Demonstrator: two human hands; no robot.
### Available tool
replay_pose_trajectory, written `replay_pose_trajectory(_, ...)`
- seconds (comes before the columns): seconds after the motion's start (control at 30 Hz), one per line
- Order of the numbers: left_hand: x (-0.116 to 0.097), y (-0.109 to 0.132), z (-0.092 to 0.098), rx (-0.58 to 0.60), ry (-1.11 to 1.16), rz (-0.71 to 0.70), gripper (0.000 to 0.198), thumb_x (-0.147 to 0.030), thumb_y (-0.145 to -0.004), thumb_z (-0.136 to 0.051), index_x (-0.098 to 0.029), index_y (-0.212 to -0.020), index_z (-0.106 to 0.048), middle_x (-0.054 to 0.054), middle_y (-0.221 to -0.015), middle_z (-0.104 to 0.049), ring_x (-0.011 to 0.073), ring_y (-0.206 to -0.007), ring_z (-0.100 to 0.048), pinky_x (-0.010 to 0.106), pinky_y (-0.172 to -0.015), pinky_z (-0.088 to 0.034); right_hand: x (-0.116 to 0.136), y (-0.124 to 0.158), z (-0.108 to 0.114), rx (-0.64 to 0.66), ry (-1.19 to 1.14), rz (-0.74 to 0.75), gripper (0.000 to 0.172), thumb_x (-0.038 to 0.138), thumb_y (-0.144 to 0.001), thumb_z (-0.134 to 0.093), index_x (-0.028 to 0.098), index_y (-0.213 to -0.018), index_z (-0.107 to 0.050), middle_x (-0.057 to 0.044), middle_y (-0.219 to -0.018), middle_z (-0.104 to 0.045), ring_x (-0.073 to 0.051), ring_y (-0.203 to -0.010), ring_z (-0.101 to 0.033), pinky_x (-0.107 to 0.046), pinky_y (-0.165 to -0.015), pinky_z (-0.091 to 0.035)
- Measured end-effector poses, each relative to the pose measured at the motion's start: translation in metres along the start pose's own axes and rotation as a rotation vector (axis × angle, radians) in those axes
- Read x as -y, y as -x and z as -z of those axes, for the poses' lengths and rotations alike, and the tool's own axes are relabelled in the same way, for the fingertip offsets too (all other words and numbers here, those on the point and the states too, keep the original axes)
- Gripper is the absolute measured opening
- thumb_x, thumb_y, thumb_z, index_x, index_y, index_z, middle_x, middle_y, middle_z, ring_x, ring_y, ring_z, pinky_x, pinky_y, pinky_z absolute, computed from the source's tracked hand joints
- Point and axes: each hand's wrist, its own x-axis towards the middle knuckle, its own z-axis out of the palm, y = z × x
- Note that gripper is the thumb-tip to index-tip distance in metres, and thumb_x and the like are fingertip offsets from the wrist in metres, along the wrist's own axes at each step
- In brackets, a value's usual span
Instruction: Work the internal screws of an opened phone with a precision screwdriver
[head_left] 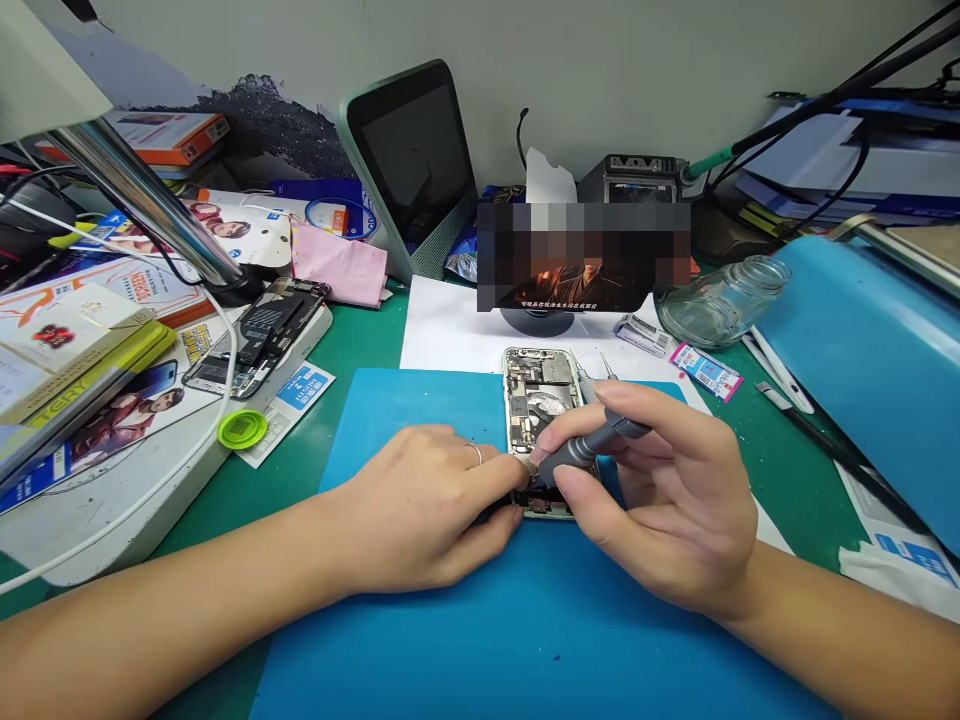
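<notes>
Right hand (pixel 675 490) pinched a grey tool (pixel 574 460), left hand (pixel 424 505) touched the opened phone (pixel 519 385), couldn't tell if gripping; light, steady pressure seemed best imo.

A blue mat (pixel 480 630) and white paper (pixel 446 325) lie on the green table (pixel 367 338).

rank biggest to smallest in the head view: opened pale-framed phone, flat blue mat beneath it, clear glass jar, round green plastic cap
1. Flat blue mat, clearly largest
2. Opened pale-framed phone and clear glass jar: too alike to rank, with the phone partly covered
3. Round green plastic cap, smallest
</notes>
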Motion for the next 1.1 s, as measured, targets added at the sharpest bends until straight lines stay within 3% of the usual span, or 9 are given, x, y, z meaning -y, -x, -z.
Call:
replay_pose_trajectory(0.27,0.0011,-0.0004,-0.0012,-0.012,-0.018,-0.007,0.016,-0.022,-0.104,-0.042,-0.019,-0.096,-0.056,-0.003,-0.078,-0.063,0.0153,-0.062,-0.057,0.035,-0.060,-0.036,-0.0002,-0.0006,-0.0009,-0.010,0.003,0.002,0.069,-0.001,-0.085,-0.061,0.034,-0.143,-0.049,-0.004,-0.099,-0.068,-0.018,-0.083,-0.071,-0.031,-0.070,-0.067)
replay_pose_trajectory(0.53,0.0007,0.0000,-0.0002,-0.035,0.034,0.018,0.005,-0.024,-0.099,-0.051,-0.020,-0.101,-0.054,-0.004,-0.077,-0.062,0.0155,-0.064,-0.058,0.033,-0.062,-0.037,-0.0038,0.0050,-0.0003,0.055,-0.017,-0.039,0.073,-0.003,-0.084,-0.062,0.032,-0.145,-0.044,-0.004,-0.106,-0.066,-0.015,-0.088,-0.069,-0.027,-0.069,-0.065)
replay_pose_trajectory(1.1,0.0002,0.0015,0.0006,0.016,0.049,0.032,0.012,-0.028,-0.103,-0.047,-0.021,-0.106,-0.056,-0.002,-0.085,-0.067,0.0165,-0.069,-0.061,0.034,-0.064,-0.038,-0.0031,0.0044,-0.0007,0.018,-0.019,-0.003,0.071,-0.004,-0.083,-0.062,0.031,-0.143,-0.045,-0.004,-0.101,-0.064,-0.017,-0.086,-0.069,-0.028,-0.066,-0.066)
